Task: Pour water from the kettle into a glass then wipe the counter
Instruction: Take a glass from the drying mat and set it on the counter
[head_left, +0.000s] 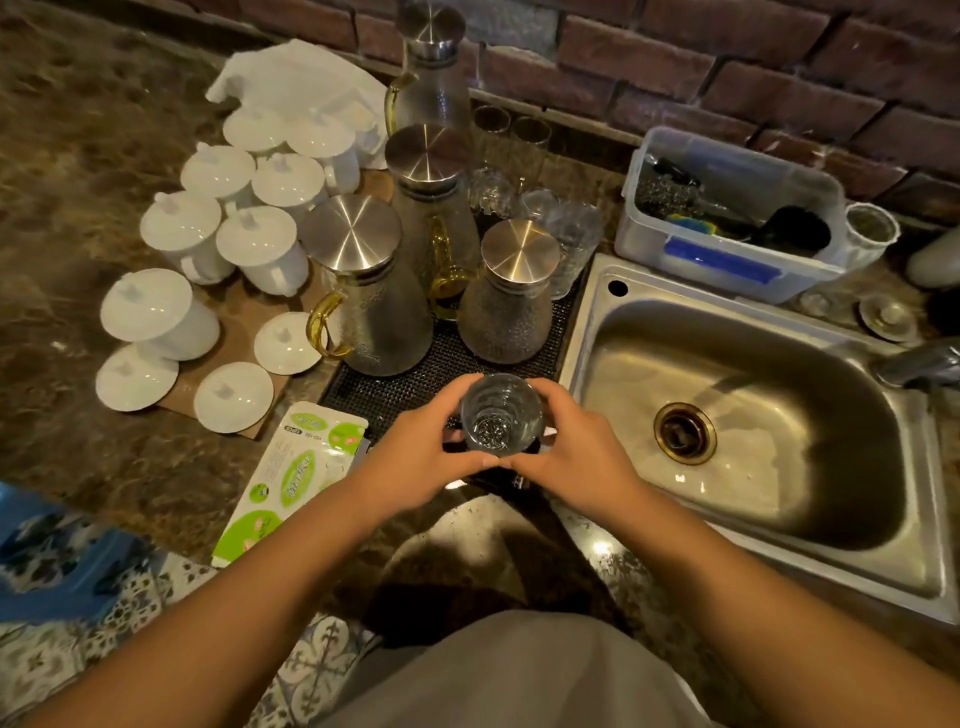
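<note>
A clear textured glass (500, 415) stands upright near the front edge of a black drying mat (415, 382). My left hand (421, 452) and my right hand (566, 452) cup it from both sides, thumbs nearly meeting in front. Behind it on the mat stand several textured glass kettles with steel lids; the nearest are one with a yellow handle (363, 296) and a shorter one (506, 301). A green and white wet-wipe pack (291, 473) lies on the counter left of my left hand.
A steel sink (737, 431) lies to the right, with a plastic box of scrubbers (727, 218) behind it. White lidded mugs (218, 228) and loose lids crowd the brown marble counter on the left. More glasses (571, 239) stand behind the kettles by the brick wall.
</note>
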